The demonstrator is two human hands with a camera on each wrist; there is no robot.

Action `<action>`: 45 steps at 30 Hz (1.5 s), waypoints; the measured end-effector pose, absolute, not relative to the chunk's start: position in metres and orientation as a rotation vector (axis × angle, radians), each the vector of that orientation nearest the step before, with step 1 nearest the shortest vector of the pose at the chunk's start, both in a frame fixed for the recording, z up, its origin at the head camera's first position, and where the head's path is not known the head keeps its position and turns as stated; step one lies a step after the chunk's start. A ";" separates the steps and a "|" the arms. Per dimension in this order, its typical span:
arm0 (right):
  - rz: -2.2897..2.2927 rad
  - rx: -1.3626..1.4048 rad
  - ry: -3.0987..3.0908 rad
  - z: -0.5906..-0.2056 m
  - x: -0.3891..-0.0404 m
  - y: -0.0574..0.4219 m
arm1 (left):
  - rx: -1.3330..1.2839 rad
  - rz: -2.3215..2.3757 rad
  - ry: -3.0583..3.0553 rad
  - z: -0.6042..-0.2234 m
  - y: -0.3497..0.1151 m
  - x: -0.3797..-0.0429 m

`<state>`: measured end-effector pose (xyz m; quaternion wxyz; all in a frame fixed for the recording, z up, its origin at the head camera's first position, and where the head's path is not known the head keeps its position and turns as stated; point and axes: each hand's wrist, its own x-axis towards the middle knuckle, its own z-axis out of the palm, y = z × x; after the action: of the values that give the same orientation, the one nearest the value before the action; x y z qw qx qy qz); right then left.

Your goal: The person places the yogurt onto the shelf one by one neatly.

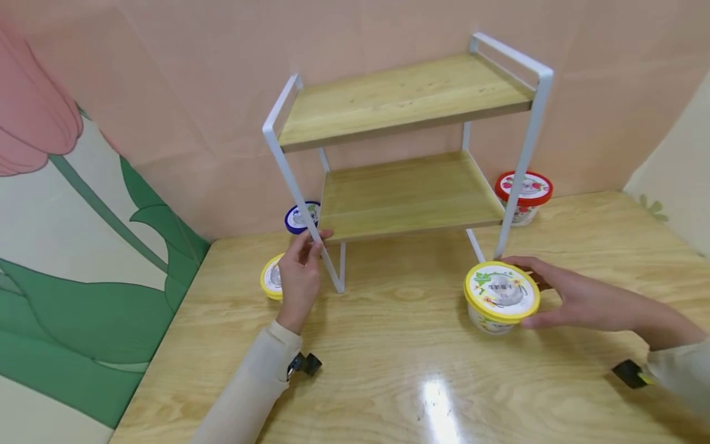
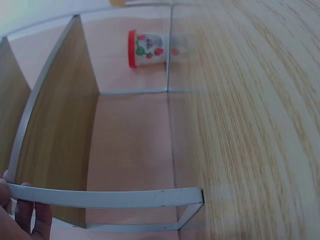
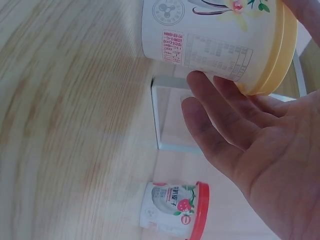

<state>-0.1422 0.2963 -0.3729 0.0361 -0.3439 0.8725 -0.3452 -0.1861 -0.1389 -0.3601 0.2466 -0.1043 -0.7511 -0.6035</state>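
A two-tier wooden shelf rack (image 1: 410, 197) with white metal side frames stands on the table. At its front left post, level with the lower board, my left hand (image 1: 301, 271) grips the frame with thumb and fingers. My right hand (image 1: 577, 296) holds a white ice cream tub (image 1: 501, 296) with a yellow lid, beside the rack's front right foot. In the right wrist view, the fingers (image 3: 225, 135) lie along the tub's side near its lid, and printed text and a flower show on its wall.
A red-lidded tub (image 1: 524, 194) with strawberry pictures stands behind the rack's right side. Left of the rack are a blue-lidded tub (image 1: 302, 217) and another yellow-lidded tub (image 1: 272, 279), partly hidden by the left hand. A pink backdrop (image 1: 211, 123) rises behind the wooden table (image 1: 388, 370).
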 end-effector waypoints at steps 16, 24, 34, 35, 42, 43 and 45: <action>-1.021 -1.015 2.702 -0.368 -0.146 0.274 | -0.302 -1.666 -2.051 -0.360 -0.138 -0.192; -1.054 -0.989 2.676 -0.374 -0.147 0.260 | -0.311 -1.662 -2.046 -0.363 -0.141 -0.191; -1.225 -0.909 2.566 -0.381 -0.133 0.243 | -0.337 -1.656 -2.031 -0.366 -0.150 -0.186; -1.227 -0.887 2.570 -0.381 -0.132 0.242 | -0.340 -1.658 -2.028 -0.366 -0.150 -0.186; -1.246 -0.751 2.626 -0.381 -0.130 0.237 | -0.343 -1.665 -2.021 -0.363 -0.147 -0.188; -1.248 -0.738 2.622 -0.381 -0.130 0.236 | -0.339 -1.662 -2.023 -0.363 -0.147 -0.188; -1.243 -0.705 2.615 -0.380 -0.130 0.235 | -0.334 -1.655 -2.028 -0.362 -0.147 -0.188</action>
<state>-0.1304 0.2348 -0.3800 0.0810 -0.2357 0.8747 -0.4157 -0.1876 -0.1466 -0.3619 0.2488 -0.1227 -0.7443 -0.6074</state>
